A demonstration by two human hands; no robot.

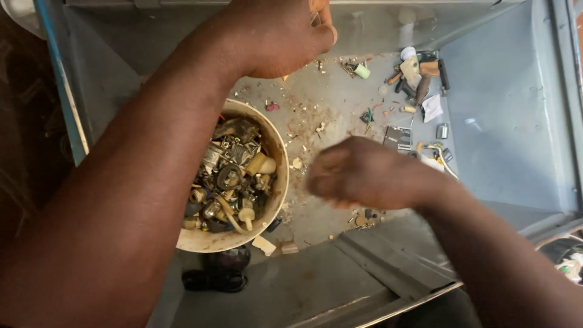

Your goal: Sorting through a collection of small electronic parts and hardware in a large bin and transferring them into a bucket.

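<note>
1. Here, at the far left, a blue-edged strip of the grey metal tray [67,109] is seen, with its left wall partly covered by the left forearm.
2. The left hand [276,36] is held high over the tray's back part, fingers curled together into a loose fist; its top is cut off by the frame edge, and whether anything is pinched in it cannot be told.
3. Below that arm, a round cream plastic bowl [276,152] is stood on the tray floor, filled with small brass and steel fittings [234,176]; its left side is hidden by the forearm.
4. Just in front of the bowl, a dark rounded object [215,279] is seen, too shadowed to be identified.
5. The right hand [358,173] is held low over the tray's middle, just right of the bowl, fingers folded under; it is blurred, and whether anything is gripped cannot be told.
6. Brown crumbs and chips [310,112] are scattered on the floor between the two hands.
7. Further right, a heap of small parts [419,79] is laid near the back wall, too small to be sorted out.
</note>
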